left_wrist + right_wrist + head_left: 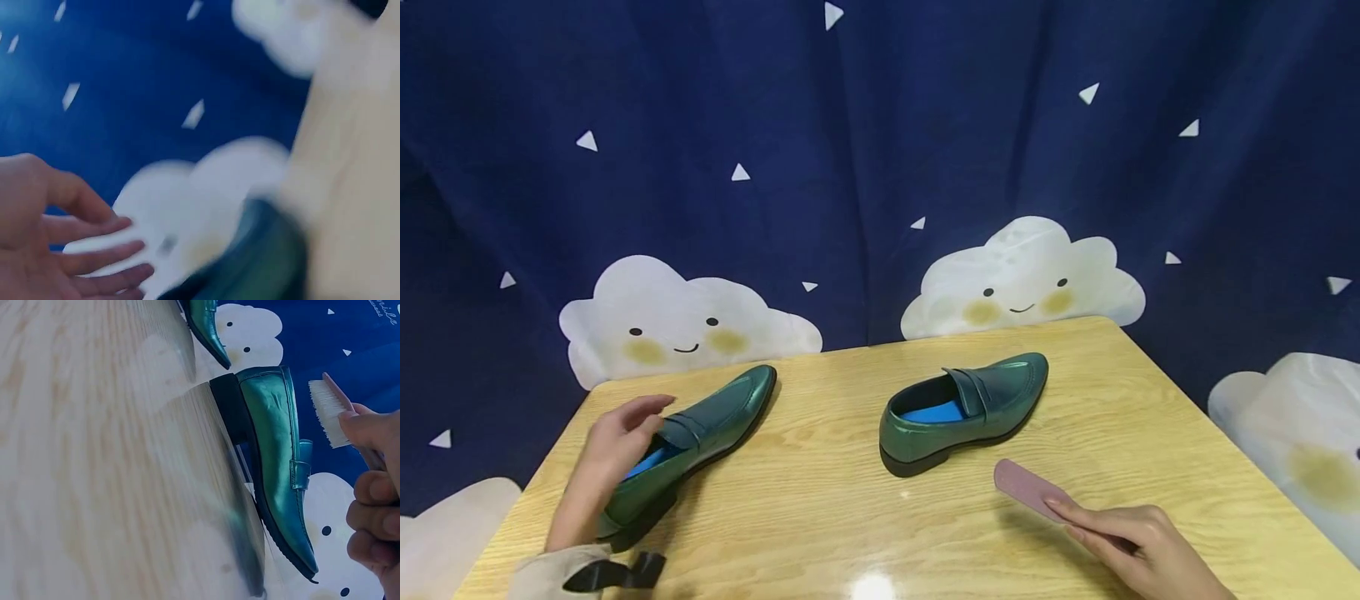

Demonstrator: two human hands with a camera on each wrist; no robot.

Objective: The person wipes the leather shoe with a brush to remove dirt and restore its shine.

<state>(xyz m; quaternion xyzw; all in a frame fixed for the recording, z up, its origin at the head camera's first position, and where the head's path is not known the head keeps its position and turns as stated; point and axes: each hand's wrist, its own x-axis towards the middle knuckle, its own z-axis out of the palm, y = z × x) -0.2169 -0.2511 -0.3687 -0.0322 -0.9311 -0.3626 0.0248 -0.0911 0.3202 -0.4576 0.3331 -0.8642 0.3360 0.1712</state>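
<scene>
A green loafer (726, 421) with a blue insole stands at the left of the table, toe toward the back. My left hand (610, 454) hovers over its opening, hiding part of it; in the left wrist view the fingers (109, 257) are spread loosely and hold nothing. Its mate, the other green loafer (917, 439), stands right of the middle. My right hand (1142, 542) grips a pink-backed brush (1026, 487) to the right and in front of that shoe. White bristles show on the brush (325, 412) in the right wrist view, apart from the shoe.
Both shoes stand on a light wooden table (805, 500). Behind it hangs a dark blue curtain (880, 125) printed with white triangles and smiling clouds. A pale sleeve (557, 571) with a black ribbon is at my left wrist.
</scene>
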